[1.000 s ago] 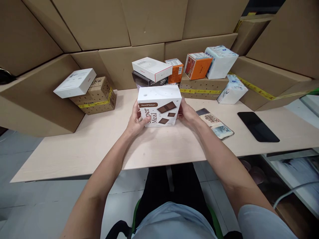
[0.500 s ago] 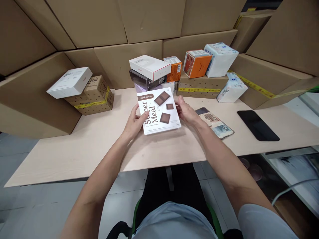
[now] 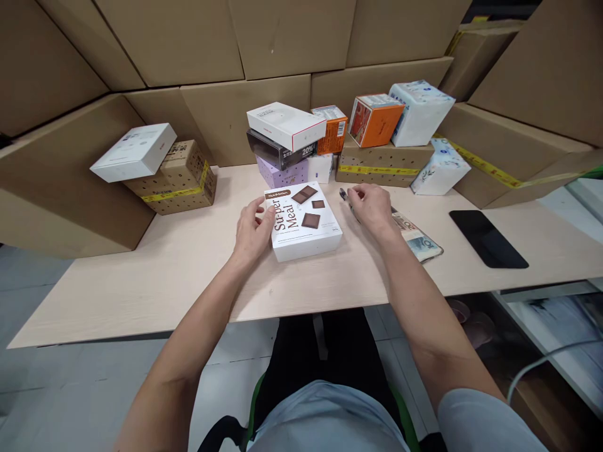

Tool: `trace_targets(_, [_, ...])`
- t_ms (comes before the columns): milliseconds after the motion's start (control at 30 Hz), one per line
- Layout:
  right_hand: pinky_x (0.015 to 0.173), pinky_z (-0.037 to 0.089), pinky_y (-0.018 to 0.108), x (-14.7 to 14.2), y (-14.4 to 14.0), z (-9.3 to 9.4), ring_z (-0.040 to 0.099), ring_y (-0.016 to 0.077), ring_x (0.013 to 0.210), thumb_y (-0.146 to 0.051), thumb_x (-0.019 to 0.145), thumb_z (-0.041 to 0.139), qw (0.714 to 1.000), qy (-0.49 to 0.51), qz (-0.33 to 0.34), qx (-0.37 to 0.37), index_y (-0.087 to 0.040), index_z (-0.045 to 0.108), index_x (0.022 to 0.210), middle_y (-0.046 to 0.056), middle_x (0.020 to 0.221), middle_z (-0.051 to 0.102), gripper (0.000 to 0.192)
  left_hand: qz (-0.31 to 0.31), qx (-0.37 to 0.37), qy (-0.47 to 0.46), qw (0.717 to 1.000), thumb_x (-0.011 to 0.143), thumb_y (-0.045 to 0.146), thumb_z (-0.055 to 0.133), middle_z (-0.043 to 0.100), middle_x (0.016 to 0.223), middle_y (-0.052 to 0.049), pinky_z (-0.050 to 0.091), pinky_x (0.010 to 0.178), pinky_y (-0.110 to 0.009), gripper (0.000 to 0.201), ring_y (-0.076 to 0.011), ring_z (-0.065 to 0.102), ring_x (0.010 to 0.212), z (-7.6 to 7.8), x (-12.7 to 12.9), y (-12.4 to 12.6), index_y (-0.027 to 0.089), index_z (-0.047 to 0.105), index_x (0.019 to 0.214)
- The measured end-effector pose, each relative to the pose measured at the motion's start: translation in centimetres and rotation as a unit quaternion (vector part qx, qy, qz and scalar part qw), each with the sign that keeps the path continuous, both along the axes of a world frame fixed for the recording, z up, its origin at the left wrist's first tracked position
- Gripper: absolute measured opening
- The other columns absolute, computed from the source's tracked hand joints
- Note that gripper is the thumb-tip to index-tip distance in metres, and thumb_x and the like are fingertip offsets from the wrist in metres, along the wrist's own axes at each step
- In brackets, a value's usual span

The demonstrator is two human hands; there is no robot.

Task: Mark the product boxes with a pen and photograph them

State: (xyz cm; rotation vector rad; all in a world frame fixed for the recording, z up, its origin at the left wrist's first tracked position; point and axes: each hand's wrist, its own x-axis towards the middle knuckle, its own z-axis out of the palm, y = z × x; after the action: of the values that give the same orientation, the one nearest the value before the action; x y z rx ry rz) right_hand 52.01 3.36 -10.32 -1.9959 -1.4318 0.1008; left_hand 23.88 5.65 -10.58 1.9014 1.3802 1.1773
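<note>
A white Super Meal box (image 3: 306,242) with brown chocolate squares printed on top rests on the table. My left hand (image 3: 253,233) is closed at its left edge, the thumb on the printed face and the fingers curled by the corner. To the right of the box, my right hand (image 3: 372,207) is low over the table with its fingers pinched together on a slim dark pen (image 3: 343,194). Most of the pen is hidden by the hand. Under the right wrist lies a flat pouch printed like banknotes (image 3: 419,243).
A black phone (image 3: 488,238) lies at the right. Behind stand a white box (image 3: 286,125) on a black box (image 3: 277,150) and a purple box (image 3: 285,174), orange boxes (image 3: 384,125) and tissue packs (image 3: 440,166). At the left, a white carton (image 3: 136,154) sits on a brown carton (image 3: 193,179).
The Super Meal box has come down from a tilt to lie flat on the table. My right hand has left its right edge, moved right and pinched the pen.
</note>
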Motion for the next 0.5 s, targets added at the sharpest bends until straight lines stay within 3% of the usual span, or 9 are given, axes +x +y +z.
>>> trace_targets(100, [0.083, 0.047, 0.036, 0.5, 0.0, -0.1, 0.067, 0.031, 0.099, -0.036, 0.09, 0.057, 0.99, -0.07, -0.028, -0.119, -0.011, 0.075, 0.102, 0.019, 0.103, 0.073, 0.033, -0.019, 0.238, 0.013, 0.971, 0.096, 0.038, 0.053, 0.067, 0.101, -0.009, 0.05, 0.078, -0.035, 0.025, -0.0189, 0.061, 0.089, 0.5, 0.5, -1.5, 0.02, 0.068, 0.104])
trace_targets(167, [0.082, 0.047, 0.037, 0.2, -0.1, -0.1, 0.067, 0.0335, 0.102, -0.036, 0.089, 0.06, 0.977, -0.095, -0.024, -0.192, -0.009, 0.075, 0.102, 0.023, 0.108, 0.071, 0.034, -0.079, 0.363, 0.055, 0.927, 0.096, 0.028, 0.053, 0.068, 0.09, -0.006, 0.049, 0.079, -0.036, 0.016, -0.0188, 0.061, 0.087, 0.8, 0.9, -2.7, 0.02, 0.066, 0.092])
trace_targets(233, [0.083, 0.048, 0.037, -0.3, -0.1, -0.1, 0.067, 0.0348, 0.104, -0.034, 0.089, 0.06, 0.968, -0.108, -0.026, -0.227, -0.008, 0.074, 0.103, 0.025, 0.112, 0.07, 0.033, -0.139, 0.441, 0.11, 0.88, 0.093, 0.023, 0.057, 0.07, 0.086, -0.004, 0.048, 0.075, -0.035, 0.008, -0.0181, 0.061, 0.081, 0.8, 1.5, -3.7, 0.021, 0.064, 0.091])
trace_targets(300, [0.083, 0.048, 0.038, -0.5, 0.0, -0.2, 0.068, 0.0354, 0.105, -0.029, 0.09, 0.058, 0.966, -0.109, -0.032, -0.234, -0.007, 0.074, 0.104, 0.026, 0.112, 0.07, 0.03, -0.165, 0.481, 0.163, 0.846, 0.091, 0.026, 0.062, 0.072, 0.091, -0.004, 0.046, 0.071, -0.034, 0.01, -0.0193, 0.061, 0.082, 0.6, 2.2, -4.5, 0.02, 0.063, 0.1])
trace_targets(400, [0.084, 0.049, 0.04, -0.2, 0.4, -0.4, 0.068, 0.0357, 0.101, -0.023, 0.088, 0.056, 0.976, -0.078, -0.035, -0.202, -0.01, 0.072, 0.09, 0.025, 0.104, 0.071, 0.021, -0.145, 0.493, 0.243, 0.823, 0.093, 0.035, 0.062, 0.074, 0.105, -0.007, 0.044, 0.07, -0.035, 0.025, -0.0222, 0.061, 0.087, 0.1, 3.1, -5.0, 0.019, 0.062, 0.113])
trace_targets(500, [0.069, 0.052, 0.035, 0.3, 0.6, -0.1, 0.069, 0.026, 0.076, -0.029, 0.087, 0.057, 0.993, 0.102, -0.029, -0.058, -0.018, 0.062, 0.08, 0.013, 0.083, 0.072, 0.014, -0.12, 0.501, 0.29, 0.806, 0.095, 0.03, 0.061, 0.074, 0.108, -0.006, 0.043, 0.07, -0.035, 0.022, -0.0222, 0.06, 0.087, -0.5, 3.7, -5.0, 0.019, 0.062, 0.114])
